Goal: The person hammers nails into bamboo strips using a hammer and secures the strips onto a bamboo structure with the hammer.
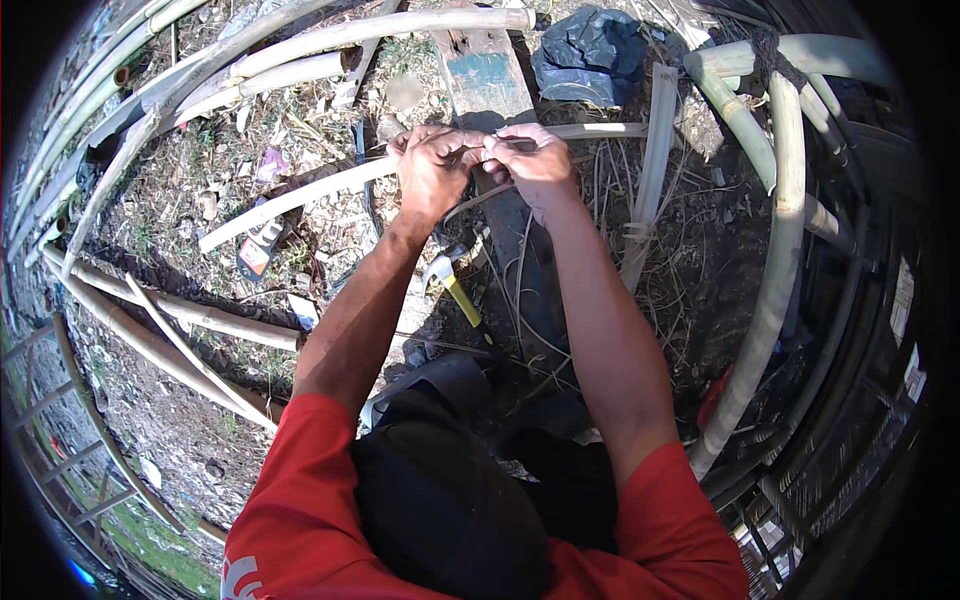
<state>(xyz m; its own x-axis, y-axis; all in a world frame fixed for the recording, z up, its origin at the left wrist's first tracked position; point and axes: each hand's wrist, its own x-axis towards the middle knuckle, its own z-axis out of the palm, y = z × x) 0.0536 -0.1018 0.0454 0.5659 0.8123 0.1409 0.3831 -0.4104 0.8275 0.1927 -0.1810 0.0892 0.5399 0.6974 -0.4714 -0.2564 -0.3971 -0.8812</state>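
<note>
My left hand (436,165) and my right hand (535,165) meet over a wooden board (490,85), fingertips pinched together. Whatever sits between the fingers is too small to make out. A pale split bamboo strip (300,197) passes under or behind both hands, coming out again on the right; whether the left hand grips it is hidden. Below the hands, between my forearms, a hammer (458,290) with a yellow and black handle lies on the ground.
Bamboo poles (290,75) lie at the upper left, and more poles (785,200) frame the right side. A crumpled black plastic bag (590,55) rests beyond the board. An orange and black package (258,252) lies left of my left forearm. A bamboo ladder (75,455) is at the lower left.
</note>
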